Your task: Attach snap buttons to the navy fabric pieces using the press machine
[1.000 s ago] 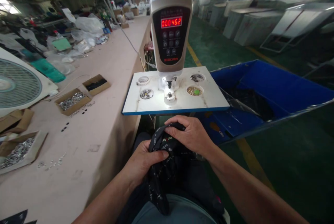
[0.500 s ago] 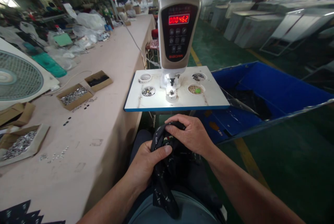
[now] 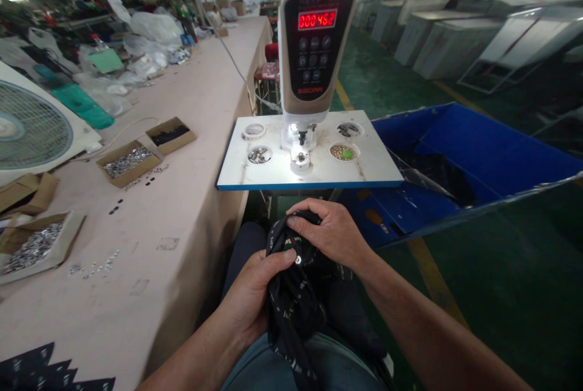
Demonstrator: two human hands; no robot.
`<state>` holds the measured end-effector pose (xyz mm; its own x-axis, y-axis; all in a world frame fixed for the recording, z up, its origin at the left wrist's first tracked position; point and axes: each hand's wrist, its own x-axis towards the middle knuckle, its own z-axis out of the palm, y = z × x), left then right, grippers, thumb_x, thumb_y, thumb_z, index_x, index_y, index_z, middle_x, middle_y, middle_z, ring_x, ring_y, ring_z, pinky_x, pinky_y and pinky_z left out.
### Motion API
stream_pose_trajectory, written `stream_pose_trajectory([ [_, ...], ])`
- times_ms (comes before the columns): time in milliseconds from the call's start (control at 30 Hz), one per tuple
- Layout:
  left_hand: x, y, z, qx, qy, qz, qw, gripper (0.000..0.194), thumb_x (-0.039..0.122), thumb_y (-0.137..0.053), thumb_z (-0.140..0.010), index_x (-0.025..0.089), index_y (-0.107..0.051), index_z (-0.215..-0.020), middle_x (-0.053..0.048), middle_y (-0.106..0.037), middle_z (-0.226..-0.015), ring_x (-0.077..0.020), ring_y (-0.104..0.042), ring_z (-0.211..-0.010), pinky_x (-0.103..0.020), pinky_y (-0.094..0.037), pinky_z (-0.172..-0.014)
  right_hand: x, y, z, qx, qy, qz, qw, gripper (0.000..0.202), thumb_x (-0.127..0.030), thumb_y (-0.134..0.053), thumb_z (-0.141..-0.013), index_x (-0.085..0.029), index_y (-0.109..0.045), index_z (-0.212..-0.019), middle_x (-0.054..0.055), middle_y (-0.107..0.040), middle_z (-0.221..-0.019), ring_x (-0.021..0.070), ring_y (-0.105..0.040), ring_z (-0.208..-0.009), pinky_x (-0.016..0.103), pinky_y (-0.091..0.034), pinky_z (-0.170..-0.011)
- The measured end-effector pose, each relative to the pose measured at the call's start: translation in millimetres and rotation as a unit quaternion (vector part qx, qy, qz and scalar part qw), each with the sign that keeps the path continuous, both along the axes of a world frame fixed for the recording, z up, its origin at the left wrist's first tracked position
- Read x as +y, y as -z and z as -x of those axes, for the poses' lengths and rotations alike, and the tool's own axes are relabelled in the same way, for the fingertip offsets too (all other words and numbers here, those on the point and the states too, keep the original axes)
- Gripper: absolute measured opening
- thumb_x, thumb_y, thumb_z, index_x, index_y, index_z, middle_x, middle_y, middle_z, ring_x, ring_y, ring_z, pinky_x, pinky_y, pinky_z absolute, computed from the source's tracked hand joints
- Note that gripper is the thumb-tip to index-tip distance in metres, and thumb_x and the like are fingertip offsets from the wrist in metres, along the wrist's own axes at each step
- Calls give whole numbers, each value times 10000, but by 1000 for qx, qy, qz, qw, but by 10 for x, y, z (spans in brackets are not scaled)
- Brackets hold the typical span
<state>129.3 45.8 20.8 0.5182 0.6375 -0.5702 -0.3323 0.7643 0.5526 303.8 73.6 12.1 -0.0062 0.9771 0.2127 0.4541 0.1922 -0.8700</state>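
Note:
A black garment (image 3: 298, 306) with small white lettering lies bunched over my lap. My left hand (image 3: 259, 278) is closed on its left side, thumb lying across the cloth. Just beside that thumb tip, a small round silver-white snap button (image 3: 298, 260) shows on the fabric. My right hand (image 3: 334, 230) pinches the garment's upper edge between thumb and fingers. Part of a label with light lettering (image 3: 291, 241) can be seen between the hands. Both hands are below the front edge of the white machine table (image 3: 268, 177); the fingers under the cloth are hidden.
Ahead stands a snap-fastening machine (image 3: 314, 45) with a lit red display; cups in its table hold small metal parts. A blue bin (image 3: 483, 136) with black material is at right. On the left bench (image 3: 182, 197) are boxes of metal parts (image 3: 125, 163) and a fan (image 3: 31, 124).
The snap button has come into view beside my left thumb, which has shifted slightly. The cloth below has been rearranged. The camera view has tilted a little; both hands keep their hold.

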Motion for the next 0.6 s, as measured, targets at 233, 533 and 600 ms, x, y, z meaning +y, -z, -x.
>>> stream_pose_trajectory([
  [233,5,-22,-15,-5,-25,98,995,208,227,-701,-794,72,-719,-932,-117,-754,-819,-235,-724,-751,-351,-588,-798,12,62,6,18,-9,41,999,147,-318,-651,-879,-217,-749,-921,-15,-756,-881,156,-695,-819,241,-486,-749],
  [533,30,-82,-104,4,-49,156,986,303,237,-651,-836,81,-694,-1092,-122,-758,-852,-272,-732,-807,-402,-568,-862,-14,140,-25,73,-27,108,991,221,-378,-615,-894,-197,-741,-913,6,-746,-885,183,-674,-836,265,-479,-788],
  [600,41,-55,-116,5,-24,149,989,346,288,-668,-839,88,-690,-1120,-130,-756,-855,-286,-731,-820,-416,-564,-862,-49,143,-94,98,-44,138,985,319,-459,-581,-906,-182,-737,-926,21,-737,-879,192,-663,-825,276,-484,-773],
])
